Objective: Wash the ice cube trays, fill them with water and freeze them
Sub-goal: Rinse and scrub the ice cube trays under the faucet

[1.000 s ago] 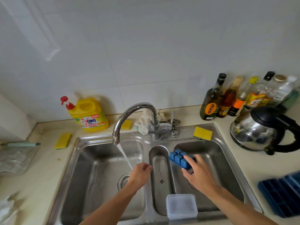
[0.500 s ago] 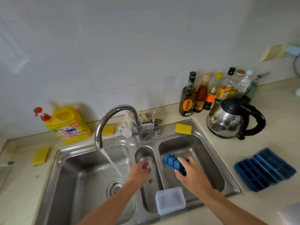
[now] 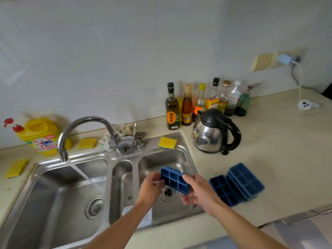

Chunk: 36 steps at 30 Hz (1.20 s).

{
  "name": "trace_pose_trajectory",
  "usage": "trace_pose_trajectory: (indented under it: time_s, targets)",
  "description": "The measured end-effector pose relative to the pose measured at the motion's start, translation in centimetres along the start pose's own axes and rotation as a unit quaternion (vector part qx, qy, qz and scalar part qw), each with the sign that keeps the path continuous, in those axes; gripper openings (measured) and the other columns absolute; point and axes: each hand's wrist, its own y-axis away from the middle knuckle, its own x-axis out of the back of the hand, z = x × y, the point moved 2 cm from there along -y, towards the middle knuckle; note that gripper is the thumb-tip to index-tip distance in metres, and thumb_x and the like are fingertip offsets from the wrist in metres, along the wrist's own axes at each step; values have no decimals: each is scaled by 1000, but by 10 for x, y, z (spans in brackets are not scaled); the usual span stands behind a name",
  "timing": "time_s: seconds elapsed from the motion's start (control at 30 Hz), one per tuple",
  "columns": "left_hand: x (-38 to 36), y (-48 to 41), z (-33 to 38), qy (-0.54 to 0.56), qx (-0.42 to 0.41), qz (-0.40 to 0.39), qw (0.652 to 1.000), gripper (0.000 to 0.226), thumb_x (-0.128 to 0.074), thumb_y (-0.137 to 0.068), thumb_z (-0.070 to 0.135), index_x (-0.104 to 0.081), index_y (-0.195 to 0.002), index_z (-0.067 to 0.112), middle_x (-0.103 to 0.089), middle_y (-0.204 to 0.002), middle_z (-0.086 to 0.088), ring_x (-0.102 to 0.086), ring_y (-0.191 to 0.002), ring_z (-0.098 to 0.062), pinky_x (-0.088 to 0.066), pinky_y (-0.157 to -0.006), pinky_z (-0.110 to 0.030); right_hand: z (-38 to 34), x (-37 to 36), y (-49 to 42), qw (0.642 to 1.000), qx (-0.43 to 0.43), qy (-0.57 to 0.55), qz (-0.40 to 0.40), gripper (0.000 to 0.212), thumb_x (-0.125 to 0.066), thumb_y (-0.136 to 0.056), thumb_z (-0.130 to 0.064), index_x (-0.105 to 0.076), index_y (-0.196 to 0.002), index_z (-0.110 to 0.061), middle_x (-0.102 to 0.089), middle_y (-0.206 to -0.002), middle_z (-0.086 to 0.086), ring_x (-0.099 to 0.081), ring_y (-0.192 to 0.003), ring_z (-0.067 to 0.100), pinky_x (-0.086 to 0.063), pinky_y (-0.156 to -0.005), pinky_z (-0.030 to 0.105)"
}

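Observation:
A blue ice cube tray (image 3: 173, 179) hangs over the right basin of the steel sink (image 3: 186, 155), its cells facing me. My right hand (image 3: 199, 192) grips its right end, fingers over the rim. My left hand (image 3: 151, 187) holds its left edge. Two more blue ice cube trays (image 3: 237, 183) lie overlapping on the beige counter to the right of the sink. The faucet (image 3: 80, 128) runs water into the left basin.
A steel kettle (image 3: 213, 132) and a row of bottles (image 3: 203, 101) stand behind the right basin. Yellow sponges (image 3: 167, 142) lie along the sink's back edge. A yellow detergent jug (image 3: 41, 135) is at far left. A clear container (image 3: 142, 216) sits at the sink's front.
My left hand left the water stream and moved right onto the tray. The tray was lifted and turned cells-up. The view swung right, showing more counter.

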Motion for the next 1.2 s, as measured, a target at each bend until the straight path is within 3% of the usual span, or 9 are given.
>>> trace_pose_trajectory:
  time_s: [0.2, 0.37, 0.5, 0.57, 0.63, 0.7, 0.83, 1.07, 1.2]
  targets:
    - [-50, 10, 21, 79, 33, 52, 995, 12, -59, -99, 2, -70, -97, 7, -77, -83, -11, -75, -83, -37, -61, -82, -54, -2, 58, 18, 996, -33, 30, -77, 48, -61, -96, -55, -61, -116, -12, -74, -96, 18, -74, -76, 35, -62, -69, 42]
    - [-68, 1, 36, 13, 30, 62, 998, 14, -62, -99, 9, -73, -91, 12, -77, -80, -8, -74, -77, -38, -61, -73, -56, -15, 99, 18, 959, 76, 270, 31, 49, -59, -89, -64, -58, -116, -24, -72, -95, -5, -72, -72, 11, -63, -70, 35]
    - [-95, -8, 47, -71, -8, 31, 997, 21, -62, -98, 10, -74, -85, 22, -75, -72, -1, -70, -61, -29, -61, -62, -47, -30, 138, 20, 907, 173, 356, 145, 27, -58, -94, -52, -55, -107, -29, -64, -99, -13, -61, -84, 0, -49, -71, 22]
    - [-114, -12, 51, -119, -34, 3, 992, 24, -63, -97, 13, -72, -80, 28, -72, -70, 4, -66, -58, -18, -57, -60, -38, -36, 156, 23, 867, 218, 401, 199, 20, -58, -95, -46, -57, -104, -27, -62, -98, -10, -59, -84, 4, -49, -71, 25]
    - [-133, -16, 54, -177, -64, -23, 982, 23, -62, -97, 17, -70, -80, 30, -68, -69, 11, -61, -57, -5, -50, -58, -22, -37, 170, 26, 838, 241, 435, 225, 24, -60, -97, -41, -60, -112, -22, -62, -106, -5, -59, -94, 15, -52, -84, 34]
    - [-149, -17, 56, -242, -96, -41, 965, 21, -61, -98, 21, -69, -81, 32, -64, -66, 18, -59, -56, 3, -39, -54, -9, -34, 180, 26, 818, 228, 479, 222, 35, -60, -98, -42, -59, -124, -19, -60, -121, -2, -56, -110, 20, -48, -96, 38]
    - [-169, -20, 54, -315, -120, -51, 940, 15, -59, -99, 27, -73, -93, 30, -64, -77, 18, -56, -63, 4, -32, -53, -8, -18, 187, 23, 814, 151, 534, 174, 59, -57, -97, -51, -42, -145, -20, -46, -142, 0, -46, -127, 20, -43, -104, 36]
    - [-185, -32, 50, -360, -140, -31, 922, 17, -56, -100, 28, -72, -98, 25, -66, -93, 7, -59, -78, -12, -42, -66, -24, -6, 189, 19, 805, 116, 560, 156, 72, -60, -94, -53, -29, -150, -21, -38, -147, 2, -45, -128, 23, -46, -102, 38]
    - [-193, -35, 46, -366, -133, -29, 921, 19, -51, -102, 29, -70, -101, 25, -59, -95, 8, -60, -79, -14, -44, -66, -25, -4, 192, 15, 803, 93, 572, 142, 75, -61, -95, -47, -21, -153, -22, -40, -144, 5, -47, -124, 24, -48, -100, 38]
